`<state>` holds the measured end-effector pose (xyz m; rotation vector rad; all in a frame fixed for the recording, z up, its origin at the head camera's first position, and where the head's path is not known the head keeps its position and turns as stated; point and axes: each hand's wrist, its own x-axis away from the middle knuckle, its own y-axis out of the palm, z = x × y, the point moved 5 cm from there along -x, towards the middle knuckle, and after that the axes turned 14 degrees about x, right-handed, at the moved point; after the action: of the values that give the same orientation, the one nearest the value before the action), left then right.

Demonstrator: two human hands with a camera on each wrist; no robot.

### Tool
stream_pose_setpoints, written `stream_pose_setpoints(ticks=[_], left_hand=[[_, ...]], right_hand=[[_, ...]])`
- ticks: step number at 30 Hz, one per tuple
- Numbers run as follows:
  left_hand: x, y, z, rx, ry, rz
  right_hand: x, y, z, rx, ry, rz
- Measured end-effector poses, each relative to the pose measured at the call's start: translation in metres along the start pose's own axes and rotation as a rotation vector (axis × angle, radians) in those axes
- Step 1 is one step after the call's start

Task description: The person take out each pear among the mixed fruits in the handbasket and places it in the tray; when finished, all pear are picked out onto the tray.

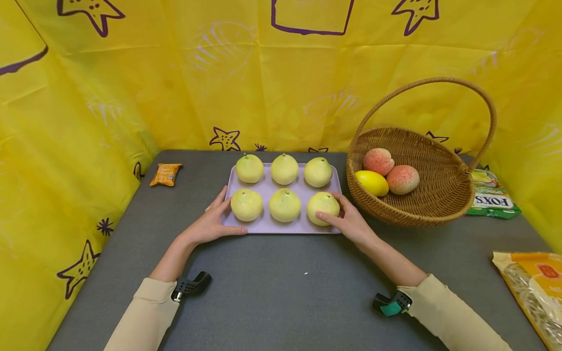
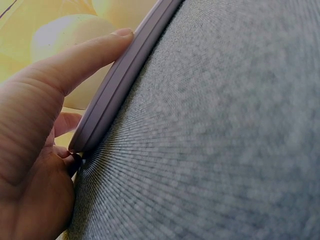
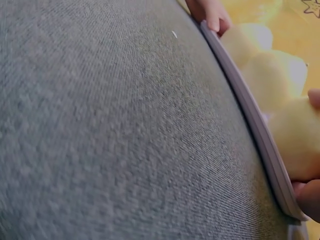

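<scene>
Several round, pale yellow-green fruits with short stems sit in two rows on a lilac tray. My left hand grips the tray's near left corner. Its thumb lies along the front rim, and the other fingers are at the left side, partly hidden in the left wrist view. With thumb and fingers around it, my right hand holds the front right fruit. In the right wrist view that fruit is within the tray's rim, and only part of the right hand shows at the edge.
A wicker basket stands right of the tray, holding two peaches and a yellow lemon-like fruit. Behind it lies a green FOX'S packet. An orange packet lies far left, a clear-windowed bag near right.
</scene>
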<state>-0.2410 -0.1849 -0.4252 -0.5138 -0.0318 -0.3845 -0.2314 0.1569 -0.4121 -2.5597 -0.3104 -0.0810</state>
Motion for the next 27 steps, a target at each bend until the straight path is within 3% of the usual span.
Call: stream_pose_setpoints(ticks=[6, 14, 27], left_hand=[[0.0009, -0.0008, -0.0006, 0.002, -0.006, -0.001], [0.0012, -0.0015, -0.0011, 0.000, -0.007, -0.004], [0.0000, -0.0008, -0.0018, -0.001, 0.008, -0.004]], right_hand=[[0.0017, -0.0018, -0.0026, 0.075, -0.076, 0.009], [0.0072, -0.0063, -0.0060, 0.334, -0.235, 0.156], [0.0080, -0.0082, -0.0052, 0.272, -0.243, 0.105]])
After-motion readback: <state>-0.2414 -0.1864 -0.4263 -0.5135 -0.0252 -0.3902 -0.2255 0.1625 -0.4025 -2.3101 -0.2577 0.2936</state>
